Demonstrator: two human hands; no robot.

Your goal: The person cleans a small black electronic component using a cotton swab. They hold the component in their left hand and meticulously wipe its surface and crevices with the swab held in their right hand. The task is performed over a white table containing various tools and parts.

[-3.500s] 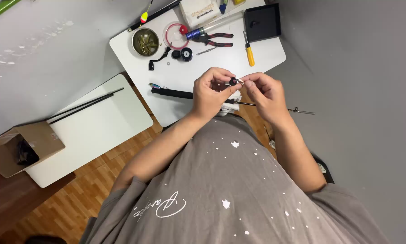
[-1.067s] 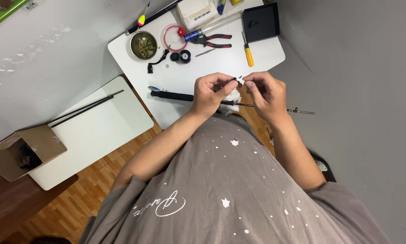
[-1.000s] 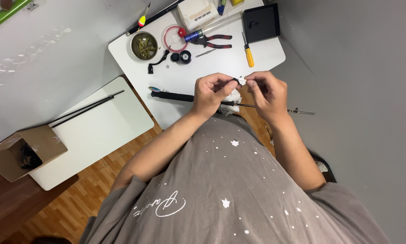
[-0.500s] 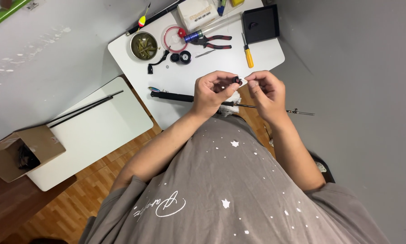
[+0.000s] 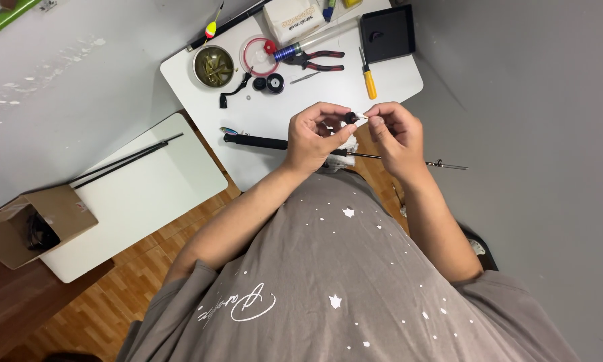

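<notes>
- The left hand (image 5: 313,137) pinches a small black round part (image 5: 349,118) at its fingertips, and the right hand (image 5: 396,134) has its fingers closed on a tiny pale piece (image 5: 364,118) touching that part; both are held in the air above the near edge of the white rectangular desk (image 5: 395,84).
- Compared with the picture from a few seconds ago, the hands sit in almost the same place; the two pinches have drawn a little closer, so the pale piece now meets the black part (the work looks like fine fitting, still mid-way).
- Nothing on the desk has shifted in that time.
- Count on the desk: one round tin of brownish bits (image 5: 213,66), one coil of red line (image 5: 258,55), two small black discs (image 5: 268,83), one pair of red-handled pliers (image 5: 318,59), one yellow-handled screwdriver (image 5: 368,76), one black square tray (image 5: 387,32).
- One long black rod handle (image 5: 256,141) lies across the desk's near edge, under the hands.
- A second white desk (image 5: 174,181) to the left carries two thin black rods (image 5: 124,160); one open cardboard box (image 5: 33,224) stands beside it.
</notes>
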